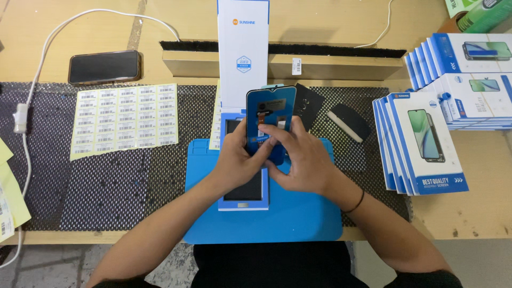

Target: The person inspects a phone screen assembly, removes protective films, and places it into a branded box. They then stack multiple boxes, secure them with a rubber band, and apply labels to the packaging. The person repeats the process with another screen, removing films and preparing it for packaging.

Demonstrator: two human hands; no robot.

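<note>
A phone screen panel (270, 109) with a blue film is held upright above a blue work mat (298, 213). My left hand (237, 160) grips its lower left edge. My right hand (301, 157) holds its lower right side, with the thumb pressed on the panel's face. Beneath the hands lies an open blue tray (244, 200) with a dark screen part inside. A tall white box sleeve (243, 53) lies just behind the panel.
A sheet of barcode stickers (125, 120) lies left on the black mesh mat (106, 181). A dark phone (104, 66) with a white cable (32, 90) sits far left. Stacks of blue-and-white screen boxes (421, 141) stand right. A black scraper (349, 121) lies nearby.
</note>
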